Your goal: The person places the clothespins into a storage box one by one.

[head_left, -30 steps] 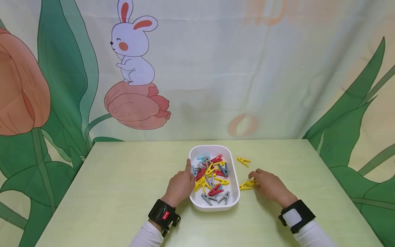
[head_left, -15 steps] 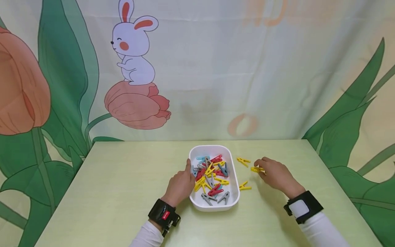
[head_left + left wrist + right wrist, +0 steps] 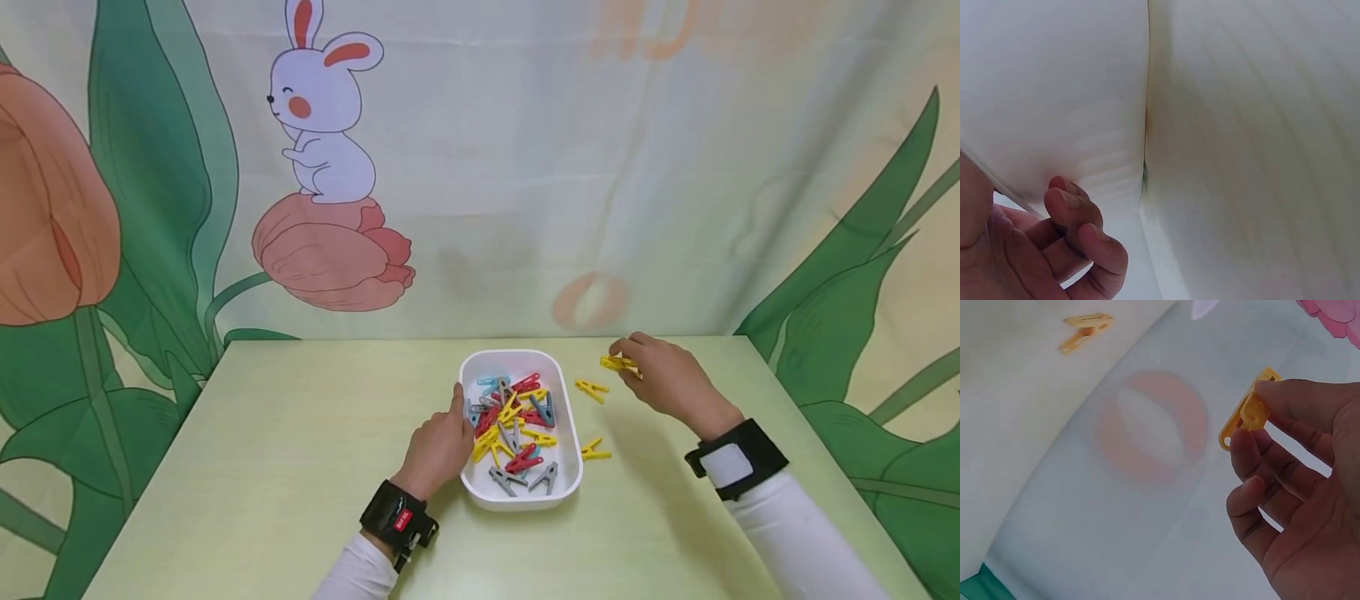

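Note:
A white plastic box (image 3: 517, 505) stands on the table, holding several yellow, red, grey and blue clothespins (image 3: 512, 442). At its left side my left hand (image 3: 438, 454) grips the wall; in the left wrist view the curled fingers (image 3: 1088, 231) lie by the outer wall. My right hand (image 3: 671, 379) is raised near the table's back edge, pinching a yellow clothespin (image 3: 1250, 409) between thumb and fingers. Two other yellow clothespins lie right of the box: a farther clothespin (image 3: 592, 390) and a nearer clothespin (image 3: 596, 451) close beside its wall.
A pale green-yellow table (image 3: 300, 467) spreads out on both sides of the box. Behind its back edge hangs a printed cloth (image 3: 487, 167) with a rabbit, tulips and leaves.
My right hand has picked up a yellow clothespin from beside the box and carried it away toward the table's back edge. The left hand and box have stayed put.

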Demonstrator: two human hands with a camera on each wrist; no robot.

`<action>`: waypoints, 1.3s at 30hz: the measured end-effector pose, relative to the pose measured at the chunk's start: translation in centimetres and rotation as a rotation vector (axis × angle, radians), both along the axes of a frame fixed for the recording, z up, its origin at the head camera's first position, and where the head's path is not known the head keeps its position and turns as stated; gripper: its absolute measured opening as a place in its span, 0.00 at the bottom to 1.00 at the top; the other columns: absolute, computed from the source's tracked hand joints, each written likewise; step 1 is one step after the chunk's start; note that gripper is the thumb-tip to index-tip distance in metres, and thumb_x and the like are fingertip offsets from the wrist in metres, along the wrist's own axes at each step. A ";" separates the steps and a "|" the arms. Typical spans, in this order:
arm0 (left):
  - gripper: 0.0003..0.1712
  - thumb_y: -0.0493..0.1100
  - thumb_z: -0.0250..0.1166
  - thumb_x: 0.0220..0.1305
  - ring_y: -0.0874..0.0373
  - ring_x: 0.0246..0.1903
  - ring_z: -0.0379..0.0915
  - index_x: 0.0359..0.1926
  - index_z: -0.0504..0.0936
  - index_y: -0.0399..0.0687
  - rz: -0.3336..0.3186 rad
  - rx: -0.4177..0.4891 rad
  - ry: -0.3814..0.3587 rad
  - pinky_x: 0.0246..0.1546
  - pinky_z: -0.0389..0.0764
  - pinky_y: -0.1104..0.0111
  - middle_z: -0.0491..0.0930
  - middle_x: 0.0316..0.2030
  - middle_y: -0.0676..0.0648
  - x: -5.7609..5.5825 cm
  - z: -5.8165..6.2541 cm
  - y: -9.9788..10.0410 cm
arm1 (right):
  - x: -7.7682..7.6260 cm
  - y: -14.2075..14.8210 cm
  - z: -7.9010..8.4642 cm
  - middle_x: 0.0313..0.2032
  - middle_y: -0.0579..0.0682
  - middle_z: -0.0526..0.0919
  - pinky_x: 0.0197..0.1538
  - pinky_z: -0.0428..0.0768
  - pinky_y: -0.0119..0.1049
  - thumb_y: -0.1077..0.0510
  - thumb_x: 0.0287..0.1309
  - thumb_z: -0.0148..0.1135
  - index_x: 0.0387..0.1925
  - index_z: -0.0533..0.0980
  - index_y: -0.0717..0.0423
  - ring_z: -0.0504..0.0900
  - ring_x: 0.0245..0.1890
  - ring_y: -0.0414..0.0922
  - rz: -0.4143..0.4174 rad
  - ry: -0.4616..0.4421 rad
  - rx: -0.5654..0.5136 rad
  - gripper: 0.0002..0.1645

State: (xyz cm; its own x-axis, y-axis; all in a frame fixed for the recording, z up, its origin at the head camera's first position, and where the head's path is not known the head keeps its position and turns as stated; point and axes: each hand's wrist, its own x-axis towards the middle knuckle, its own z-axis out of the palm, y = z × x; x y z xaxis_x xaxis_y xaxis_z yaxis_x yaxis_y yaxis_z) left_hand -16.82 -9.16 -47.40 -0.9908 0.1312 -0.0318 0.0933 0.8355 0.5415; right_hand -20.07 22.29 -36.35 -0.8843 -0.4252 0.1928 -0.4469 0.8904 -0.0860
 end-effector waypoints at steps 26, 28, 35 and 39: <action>0.38 0.44 0.52 0.72 0.56 0.13 0.63 0.76 0.50 0.37 0.000 0.006 -0.007 0.16 0.61 0.68 0.64 0.15 0.50 0.0 0.0 0.0 | -0.3 -9.1 2.8 0.46 0.48 0.83 0.42 0.82 0.40 0.56 0.59 0.68 0.50 0.80 0.50 0.82 0.40 0.46 0.144 -0.001 -0.047 0.16; 0.38 0.44 0.51 0.72 0.56 0.13 0.63 0.76 0.49 0.37 -0.001 0.012 -0.006 0.15 0.61 0.68 0.64 0.15 0.50 0.1 0.1 0.0 | -0.3 -9.7 2.7 0.46 0.48 0.83 0.42 0.82 0.39 0.56 0.59 0.68 0.50 0.81 0.50 0.82 0.40 0.46 0.158 0.004 -0.048 0.16; 0.38 0.44 0.52 0.72 0.56 0.13 0.64 0.76 0.49 0.37 -0.002 0.016 -0.013 0.16 0.62 0.68 0.65 0.15 0.49 0.2 0.2 0.0 | 0.2 -11.5 1.8 0.45 0.47 0.84 0.42 0.82 0.37 0.55 0.58 0.68 0.49 0.81 0.49 0.82 0.40 0.45 0.190 -0.024 -0.045 0.16; 0.38 0.44 0.52 0.72 0.56 0.13 0.65 0.76 0.49 0.37 -0.004 0.015 -0.015 0.16 0.62 0.68 0.66 0.15 0.49 0.1 0.2 -0.1 | 0.3 -12.2 1.3 0.45 0.46 0.84 0.43 0.82 0.38 0.55 0.57 0.70 0.49 0.81 0.49 0.82 0.41 0.44 0.199 -0.036 -0.047 0.17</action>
State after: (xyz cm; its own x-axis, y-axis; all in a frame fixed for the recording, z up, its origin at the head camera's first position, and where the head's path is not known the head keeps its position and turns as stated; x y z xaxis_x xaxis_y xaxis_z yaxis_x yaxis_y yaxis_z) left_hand -16.69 -9.26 -47.24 -0.9897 0.1362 -0.0443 0.0889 0.8269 0.5552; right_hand -19.73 10.13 -35.09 -0.7903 -0.5837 0.1863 -0.6096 0.7795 -0.1440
